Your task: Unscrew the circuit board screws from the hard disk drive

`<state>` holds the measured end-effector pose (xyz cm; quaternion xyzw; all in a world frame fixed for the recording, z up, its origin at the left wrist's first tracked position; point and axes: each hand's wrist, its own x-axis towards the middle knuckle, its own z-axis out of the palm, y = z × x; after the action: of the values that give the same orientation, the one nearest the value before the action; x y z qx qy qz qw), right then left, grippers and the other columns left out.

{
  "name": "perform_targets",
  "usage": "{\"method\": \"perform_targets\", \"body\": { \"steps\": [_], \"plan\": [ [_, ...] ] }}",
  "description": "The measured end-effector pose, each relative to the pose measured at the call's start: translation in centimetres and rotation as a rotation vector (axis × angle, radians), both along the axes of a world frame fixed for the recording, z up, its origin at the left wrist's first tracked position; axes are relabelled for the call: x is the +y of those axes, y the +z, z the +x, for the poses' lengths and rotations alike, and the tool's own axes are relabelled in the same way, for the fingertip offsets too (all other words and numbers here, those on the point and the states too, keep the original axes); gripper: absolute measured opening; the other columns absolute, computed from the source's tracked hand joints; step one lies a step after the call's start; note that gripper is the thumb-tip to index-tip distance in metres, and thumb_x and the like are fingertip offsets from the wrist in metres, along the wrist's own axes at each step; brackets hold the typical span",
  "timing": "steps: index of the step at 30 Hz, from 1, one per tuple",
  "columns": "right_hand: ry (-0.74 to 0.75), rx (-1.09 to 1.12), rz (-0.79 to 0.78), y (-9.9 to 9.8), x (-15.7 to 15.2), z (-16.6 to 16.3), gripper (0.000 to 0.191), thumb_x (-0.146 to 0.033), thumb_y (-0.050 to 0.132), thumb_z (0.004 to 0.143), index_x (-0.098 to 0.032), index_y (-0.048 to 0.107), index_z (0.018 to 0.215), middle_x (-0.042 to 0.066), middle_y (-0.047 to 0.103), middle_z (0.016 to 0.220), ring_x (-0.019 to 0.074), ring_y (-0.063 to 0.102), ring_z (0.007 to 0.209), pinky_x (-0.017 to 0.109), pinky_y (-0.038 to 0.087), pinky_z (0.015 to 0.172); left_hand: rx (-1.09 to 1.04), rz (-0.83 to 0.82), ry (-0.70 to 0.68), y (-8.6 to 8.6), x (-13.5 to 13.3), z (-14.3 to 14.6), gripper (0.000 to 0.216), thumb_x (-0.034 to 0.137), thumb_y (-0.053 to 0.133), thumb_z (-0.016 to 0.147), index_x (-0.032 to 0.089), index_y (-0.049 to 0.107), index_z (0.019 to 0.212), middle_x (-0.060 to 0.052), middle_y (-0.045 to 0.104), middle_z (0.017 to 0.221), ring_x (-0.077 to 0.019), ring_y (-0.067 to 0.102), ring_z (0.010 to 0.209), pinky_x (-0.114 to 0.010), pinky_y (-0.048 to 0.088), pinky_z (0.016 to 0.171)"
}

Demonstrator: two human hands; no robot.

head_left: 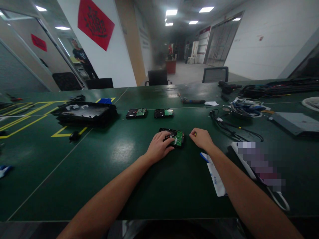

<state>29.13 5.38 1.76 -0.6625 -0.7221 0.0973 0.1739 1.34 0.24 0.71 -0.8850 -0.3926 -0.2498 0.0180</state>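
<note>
A hard drive (178, 138) lies on the green table with its green circuit board facing up. My left hand (160, 146) is laid over its left part, fingers across the top and thumb by the near edge, holding it. Just right of the drive, my right hand (201, 137) is closed in a pinch near the tabletop, apart from the drive. A tiny yellow bit shows at its fingers; what it holds is too small to make out. Farther back lie two more hard drives, one on the left (136, 113) and one in the middle (163, 113).
A black tray-like housing (99, 114) stands at left. A soldering-iron-like tool (194, 101) lies at the back. Black cables (231, 129), a bowl of wires (245, 108) and a grey metal box (296, 122) are at right. A white packet (216, 179) lies beneath my right forearm.
</note>
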Motion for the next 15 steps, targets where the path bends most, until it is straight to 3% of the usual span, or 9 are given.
{"method": "perform_targets", "body": {
  "steps": [7, 15],
  "plan": [
    [0.009, 0.037, -0.005, 0.0, 0.0, 0.3, 0.009, -0.027, 0.066, 0.087, -0.023, 0.074, 0.088, 0.006, 0.077, 0.098, 0.0213, 0.069, 0.09, 0.029, 0.047, 0.08, 0.046, -0.059, -0.004, 0.7, 1.5, -0.9, 0.07, 0.055, 0.074, 0.088, 0.026, 0.051, 0.147, -0.014, 0.04, 0.158, -0.0384, 0.032, 0.149, -0.061, 0.027, 0.122],
    [-0.087, 0.108, 0.016, 0.5, 0.1, 0.7, 0.014, -0.027, 0.06, 0.088, -0.021, 0.072, 0.091, 0.008, 0.076, 0.098, 0.0236, 0.069, 0.093, 0.032, 0.047, 0.081, 0.152, -0.225, -0.206, 2.8, 5.3, -0.7, 0.085, 0.058, 0.08, 0.08, 0.034, 0.045, 0.153, -0.012, 0.042, 0.159, -0.0384, 0.032, 0.151, -0.064, 0.02, 0.122]
  ]
}}
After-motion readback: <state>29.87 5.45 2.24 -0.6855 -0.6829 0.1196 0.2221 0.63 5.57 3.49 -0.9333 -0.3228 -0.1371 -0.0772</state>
